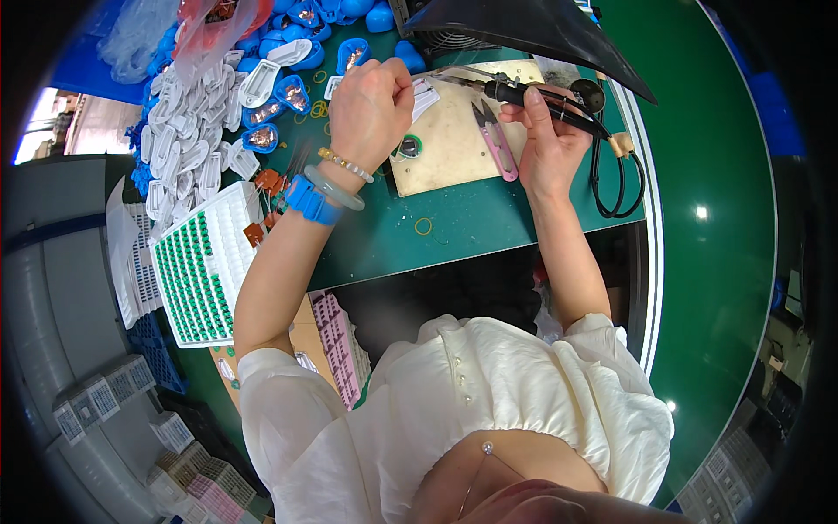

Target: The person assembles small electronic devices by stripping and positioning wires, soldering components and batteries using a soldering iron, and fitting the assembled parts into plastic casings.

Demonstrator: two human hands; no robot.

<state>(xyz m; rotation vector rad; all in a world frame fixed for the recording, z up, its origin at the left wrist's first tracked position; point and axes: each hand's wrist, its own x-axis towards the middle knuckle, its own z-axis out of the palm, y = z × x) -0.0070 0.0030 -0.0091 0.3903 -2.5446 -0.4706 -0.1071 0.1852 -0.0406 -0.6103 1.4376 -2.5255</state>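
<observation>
soldering iron [511,93] sits in the grasp of the right hand [553,147], its fingers closed round the black handle. its long axis runs from these fingers toward the left hand [371,106], slanting slightly away from the wearer, so the metal end points at the left fingers. a white plastic shell [425,98] juts out just right of the left fingers, with the left hand much the nearer to it. those fingers are curled, but the back of the hand hides what they pinch, so i cannot tell their hold. between the hands, pink-handled snips [504,158] lie on a pale board [445,175], blades pointing away from the wearer; a small round component [409,147] lies nearer the left fingers. left of them, white shells [179,140] heap up on the green bench [375,251]. the iron's very tip is hard to make out among thin bright lines, and a black hood [532,35] beyond the fingers is cut off by the upper edge.
</observation>
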